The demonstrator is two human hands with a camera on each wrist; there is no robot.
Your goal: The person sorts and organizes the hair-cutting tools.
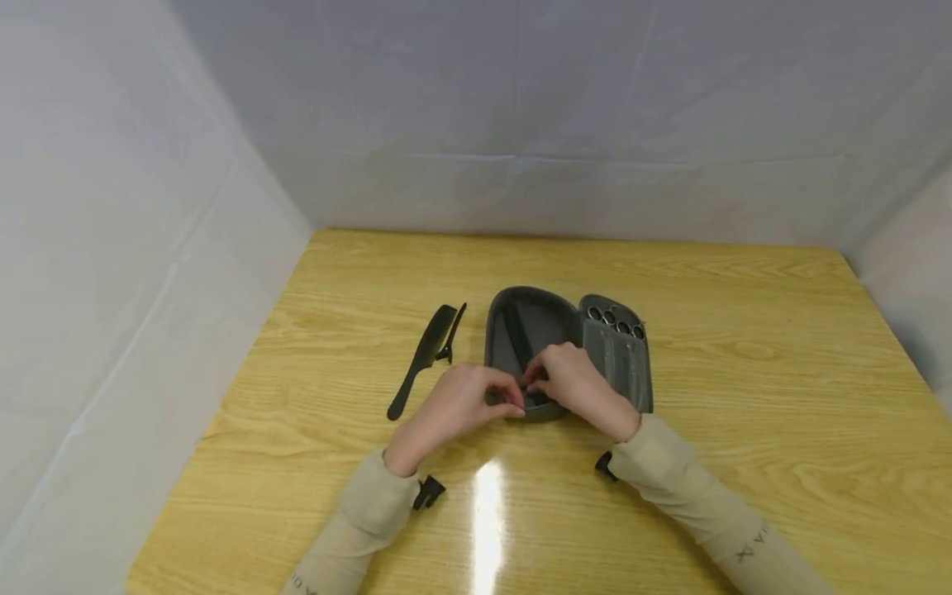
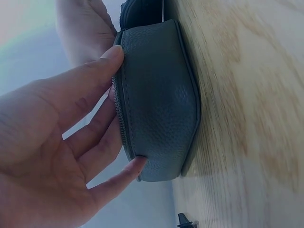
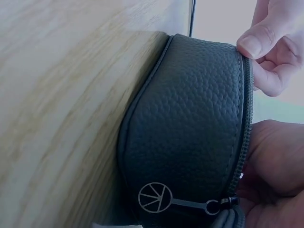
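Your wooden table (image 1: 744,397) carries everything, walled on three sides by pale sheeting; near its middle lies the grey zip case (image 1: 568,351), opened flat, its left half a hollow tray and its right half a panel where the ring handles of scissors (image 1: 615,321) sit in a row near the far end; a black comb (image 1: 421,360) lies just left of the case, apart from it, with a black hair clip (image 1: 451,334) against its far end.

Your left hand (image 1: 457,402) is at the near rim of the tray half; the left wrist view shows thumb and fingers (image 2: 102,64) curled lightly onto the zipper edge, steadying the shell rather than clamping it; your right hand (image 1: 573,382) reaches in from the other side, fingers bent over the same near rim, and whatever small thing it may be pinching inside is hidden from the head camera, so I cannot tell; the right wrist view shows only the pebbled outer wall and the round logo zip pull (image 3: 154,197) dangling free.

By my reading, you are working at the near end of the tray half, seating or freeing something there; the next move calls for the left hand to pin the shell down while the right works with fingertips only; the case looks light and may skid on the glossy wood.
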